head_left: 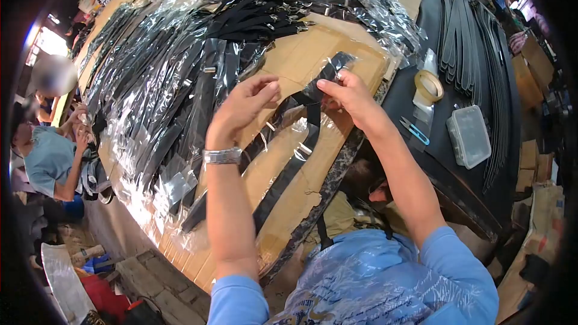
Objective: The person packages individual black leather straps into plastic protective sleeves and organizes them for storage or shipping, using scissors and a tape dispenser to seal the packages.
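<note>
My right hand (350,97) pinches the top end of a pair of black suspenders (283,183), partly covered by shiny clear plastic. Their straps, with metal fittings, trail down over the brown cardboard (337,39) towards me. To the left of that end, my left hand (248,107) hovers over the cardboard with its fingers curled and thumb close to the forefinger. Whether anything thin is between those fingertips, I cannot make out. Beside the left hand lies a broad heap of black straps in clear plastic bags (162,96), some with metal clips.
A tape roll (428,86), blue-handled thread snips (415,130) and a clear plastic box (468,136) lie on the dark surface at right. Long black strips (460,36) hang beyond them. At far left, another person (51,156) handles something by the heap. Cardboard boxes (533,165) stand far right.
</note>
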Motion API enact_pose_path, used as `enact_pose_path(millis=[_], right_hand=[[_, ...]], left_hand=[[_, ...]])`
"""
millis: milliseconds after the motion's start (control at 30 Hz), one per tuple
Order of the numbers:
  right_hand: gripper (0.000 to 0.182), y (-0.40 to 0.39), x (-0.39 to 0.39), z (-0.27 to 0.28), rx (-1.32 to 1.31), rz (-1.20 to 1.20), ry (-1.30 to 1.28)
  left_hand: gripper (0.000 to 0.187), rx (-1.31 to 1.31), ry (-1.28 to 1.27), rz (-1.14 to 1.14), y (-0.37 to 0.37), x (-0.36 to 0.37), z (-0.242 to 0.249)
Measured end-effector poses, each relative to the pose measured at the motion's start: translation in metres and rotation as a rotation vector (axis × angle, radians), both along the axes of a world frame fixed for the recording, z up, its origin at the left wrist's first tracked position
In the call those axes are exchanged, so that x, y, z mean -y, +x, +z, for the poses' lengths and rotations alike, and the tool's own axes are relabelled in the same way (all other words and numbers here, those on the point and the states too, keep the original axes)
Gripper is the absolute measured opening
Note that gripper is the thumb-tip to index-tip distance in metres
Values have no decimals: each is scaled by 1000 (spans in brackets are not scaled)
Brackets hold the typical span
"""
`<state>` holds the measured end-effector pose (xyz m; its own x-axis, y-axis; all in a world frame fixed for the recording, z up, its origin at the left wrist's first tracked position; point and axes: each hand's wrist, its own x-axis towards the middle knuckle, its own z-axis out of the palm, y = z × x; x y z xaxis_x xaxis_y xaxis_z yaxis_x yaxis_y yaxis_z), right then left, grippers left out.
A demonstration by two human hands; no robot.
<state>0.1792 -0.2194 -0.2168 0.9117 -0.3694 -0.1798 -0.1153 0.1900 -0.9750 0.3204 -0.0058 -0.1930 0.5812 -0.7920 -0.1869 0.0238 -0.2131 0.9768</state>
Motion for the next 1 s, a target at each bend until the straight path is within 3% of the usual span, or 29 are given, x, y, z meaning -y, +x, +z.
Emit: enact_pose_path(millis=[200,500,1000], right_hand=[[18,6,8,-5,59,43,31],[19,4,-5,11,40,13,63],[19,5,-8,3,-2,-26,-7]], left_hand=[[54,17,200,-159,-2,-16,15],[56,-149,-33,-166,-19,14,8],[59,-169,-112,-115,-19,25,-3]])
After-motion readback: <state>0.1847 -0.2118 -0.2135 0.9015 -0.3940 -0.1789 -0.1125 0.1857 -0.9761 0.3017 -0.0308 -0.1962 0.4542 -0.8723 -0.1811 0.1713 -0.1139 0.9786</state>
